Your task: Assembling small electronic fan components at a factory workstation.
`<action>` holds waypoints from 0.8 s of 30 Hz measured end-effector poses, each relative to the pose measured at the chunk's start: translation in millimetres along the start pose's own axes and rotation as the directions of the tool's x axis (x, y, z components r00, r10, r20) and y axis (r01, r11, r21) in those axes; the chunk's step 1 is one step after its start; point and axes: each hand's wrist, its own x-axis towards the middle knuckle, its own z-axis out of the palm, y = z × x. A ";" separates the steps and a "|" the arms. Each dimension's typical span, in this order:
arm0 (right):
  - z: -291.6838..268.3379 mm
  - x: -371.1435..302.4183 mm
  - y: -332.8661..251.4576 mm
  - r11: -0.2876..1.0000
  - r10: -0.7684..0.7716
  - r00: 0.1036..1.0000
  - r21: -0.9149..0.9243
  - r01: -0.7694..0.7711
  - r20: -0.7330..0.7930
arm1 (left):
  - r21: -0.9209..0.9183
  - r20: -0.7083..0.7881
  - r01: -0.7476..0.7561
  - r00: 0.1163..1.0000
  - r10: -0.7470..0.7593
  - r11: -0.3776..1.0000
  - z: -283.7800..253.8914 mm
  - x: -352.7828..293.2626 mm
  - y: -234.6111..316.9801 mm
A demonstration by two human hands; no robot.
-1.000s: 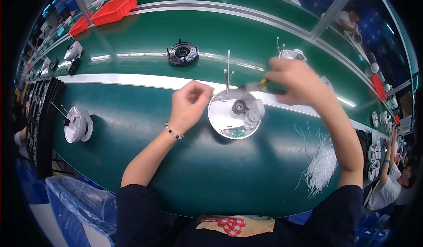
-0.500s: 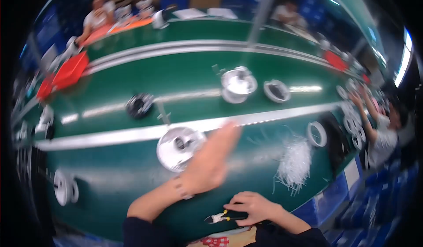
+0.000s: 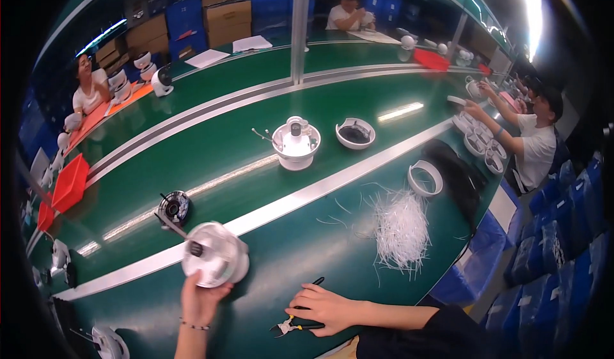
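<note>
At the left front, my left hand [image 3: 201, 298] grips the lower rim of a round white plastic housing [image 3: 220, 247], which is tilted and slightly blurred. A black part sits inside it, and a stalk with a cable points to the upper left. My right hand [image 3: 326, 309] lies low on the green table, its fingers curled over a pair of wire cutters [image 3: 286, 327] with black and yellow handles. The cutters' jaws point left. Beyond my left hand lies a round black part with cables [image 3: 174, 207].
Another white housing [image 3: 296, 157] and a white bowl-shaped cover [image 3: 355, 135] stand past the pale strip [image 3: 320, 196]. To the right are a heap of thin white plastic strips [image 3: 403, 234], a white ring [image 3: 425, 178] and a black bag [image 3: 454, 176]. A co-worker [image 3: 534, 135] handles white rings at far right.
My left hand, blurred above the table before, now holds the white housing, which has shifted left and nearer. My right hand still has the cutters. The view has turned right.
</note>
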 end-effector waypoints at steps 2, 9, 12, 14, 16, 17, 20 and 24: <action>1.9 -3.5 1.4 1.000 0.021 0.999 0.000 -0.021 -0.028 | -0.136 -0.005 -0.169 0.985 0.170 0.976 -3.8 10.8 25.8; -1.0 -4.6 -4.0 0.996 0.081 0.996 -0.020 -0.082 -0.045 | -0.319 -0.255 -0.565 0.825 0.505 0.761 -118.9 125.6 149.7; -2.0 -1.7 -9.6 0.998 0.066 0.997 0.004 -0.066 -0.045 | -0.155 -0.369 -0.596 0.775 0.513 0.788 -171.7 165.5 180.6; -1.4 -0.4 -8.1 0.994 0.108 0.993 -0.006 -0.108 -0.046 | -0.120 -0.330 -0.622 0.760 0.560 0.774 -167.7 176.6 165.8; -1.4 0.1 -7.4 0.994 0.109 0.993 -0.002 -0.109 -0.043 | -0.202 -0.397 -0.607 0.768 0.503 0.768 -139.9 171.3 146.0; -2.7 0.9 -8.6 0.994 0.113 0.992 -0.004 -0.114 -0.048 | -0.037 -0.449 -0.551 0.755 0.478 0.834 -132.1 168.1 137.8; -10.1 0.8 -8.8 0.993 0.116 0.988 -0.001 -0.116 -0.098 | 0.449 -0.411 -0.395 0.705 0.578 0.801 -90.4 164.5 94.9; -12.8 2.0 -6.9 0.996 0.094 0.988 0.003 -0.095 -0.121 | 0.887 -0.241 -0.132 0.684 0.688 0.443 -77.0 202.9 81.4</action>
